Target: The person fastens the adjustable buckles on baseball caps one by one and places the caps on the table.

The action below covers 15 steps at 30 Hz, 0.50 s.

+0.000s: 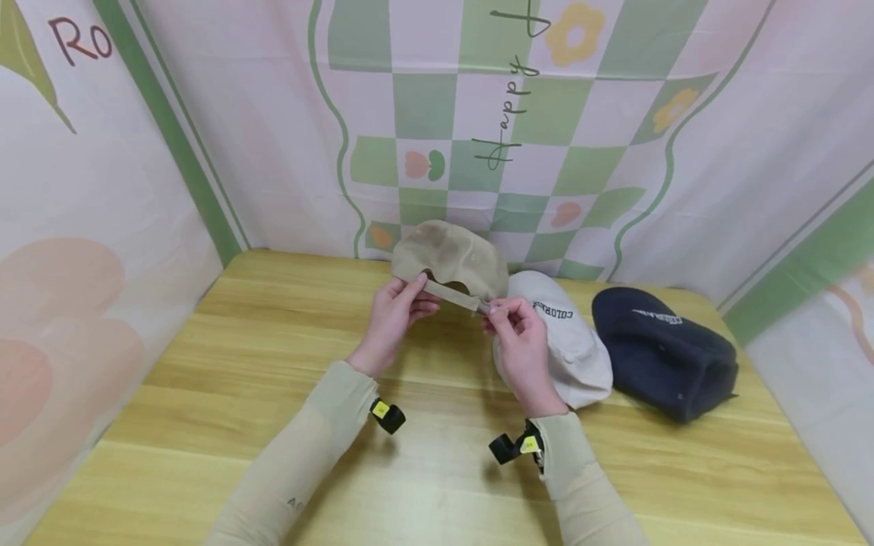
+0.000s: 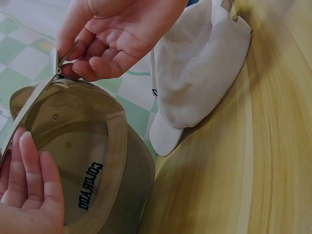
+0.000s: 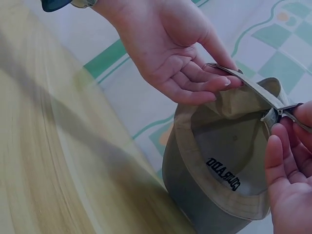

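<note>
A khaki baseball cap [image 1: 447, 250] stands at the back of the table with its rear opening toward me. My left hand [image 1: 391, 322] pinches the left part of its back strap [image 1: 451, 294] between thumb and fingers. At the strap's other end my right hand [image 1: 524, 345] pinches the loose tail beside a small metal buckle [image 3: 280, 112]. The strap is drawn straight between both hands. Inside the cap, dark lettering [image 3: 223, 174] shows through reversed in the right wrist view. The cap's brim is hidden.
Right of the khaki cap lies a white cap [image 1: 570, 341], close by my right hand. A navy cap [image 1: 662, 349] sits farther right. The wooden table [image 1: 225, 364] meets a patterned cloth backdrop [image 1: 423, 106] behind, with cloth at both sides.
</note>
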Available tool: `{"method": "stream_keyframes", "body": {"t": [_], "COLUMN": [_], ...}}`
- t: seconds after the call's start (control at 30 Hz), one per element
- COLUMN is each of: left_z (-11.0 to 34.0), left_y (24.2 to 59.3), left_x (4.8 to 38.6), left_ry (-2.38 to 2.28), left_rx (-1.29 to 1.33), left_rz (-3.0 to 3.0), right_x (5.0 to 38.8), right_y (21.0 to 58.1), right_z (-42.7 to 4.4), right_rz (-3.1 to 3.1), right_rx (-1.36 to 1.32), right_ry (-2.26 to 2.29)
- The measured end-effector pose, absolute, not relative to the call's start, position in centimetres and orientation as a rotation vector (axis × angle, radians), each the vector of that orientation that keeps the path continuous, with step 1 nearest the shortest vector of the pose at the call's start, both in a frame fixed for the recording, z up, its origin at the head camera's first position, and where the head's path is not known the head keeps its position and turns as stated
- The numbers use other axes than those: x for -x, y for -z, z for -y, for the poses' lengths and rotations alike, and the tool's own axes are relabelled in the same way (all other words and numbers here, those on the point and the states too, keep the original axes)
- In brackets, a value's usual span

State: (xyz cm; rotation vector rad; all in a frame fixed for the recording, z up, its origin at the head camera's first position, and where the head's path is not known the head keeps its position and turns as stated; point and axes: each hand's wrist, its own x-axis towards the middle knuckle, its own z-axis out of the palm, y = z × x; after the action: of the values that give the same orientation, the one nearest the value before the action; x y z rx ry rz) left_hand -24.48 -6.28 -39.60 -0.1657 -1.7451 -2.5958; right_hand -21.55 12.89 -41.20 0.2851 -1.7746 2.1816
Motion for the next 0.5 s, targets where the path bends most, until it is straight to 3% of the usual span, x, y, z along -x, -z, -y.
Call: {"method": "stream_keyframes", "body": {"t": [0.5], "left_z": [6.16], "left_y": [39.38], "left_x": [24.37], "left_ry": [2.577], "left_rx": [0.168], "left_rz": [1.783], "right_x": [21.5], "right_y": [40.97], "right_z": [-13.55], "right_rz": [1.804], "right_rx": [-0.293], "right_ry": [-2.178]}}
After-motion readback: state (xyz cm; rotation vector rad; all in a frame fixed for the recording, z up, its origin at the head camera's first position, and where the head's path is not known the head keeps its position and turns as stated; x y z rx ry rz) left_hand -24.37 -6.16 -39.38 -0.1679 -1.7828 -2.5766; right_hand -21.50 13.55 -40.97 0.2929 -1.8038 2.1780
